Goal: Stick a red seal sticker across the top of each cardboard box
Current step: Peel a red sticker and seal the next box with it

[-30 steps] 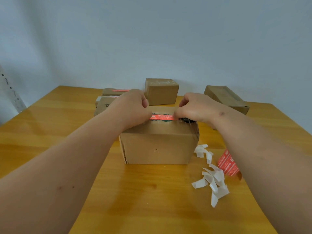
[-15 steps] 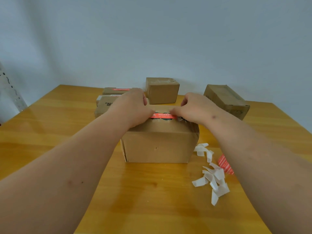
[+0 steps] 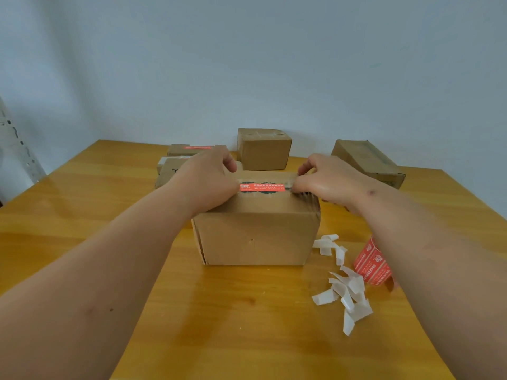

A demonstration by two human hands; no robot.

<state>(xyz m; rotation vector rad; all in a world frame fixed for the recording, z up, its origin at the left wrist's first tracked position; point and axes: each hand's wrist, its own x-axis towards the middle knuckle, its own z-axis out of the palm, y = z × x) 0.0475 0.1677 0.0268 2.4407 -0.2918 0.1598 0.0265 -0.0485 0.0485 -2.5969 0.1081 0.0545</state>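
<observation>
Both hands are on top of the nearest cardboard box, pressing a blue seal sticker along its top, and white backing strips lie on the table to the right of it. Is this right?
Not quite. The head view shows the seal sticker is red, not blue. The rest holds: the left hand and right hand are on top of the nearest cardboard box, at the sticker's two ends, and white backing strips lie on the table to its right.

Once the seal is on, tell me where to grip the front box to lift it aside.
Grip the front box by its two short side walls, one of the hands from each side. It stands upright and looks wider than one hand, and both hands, left and right, already sit at its top ends beside the red sticker.
</observation>
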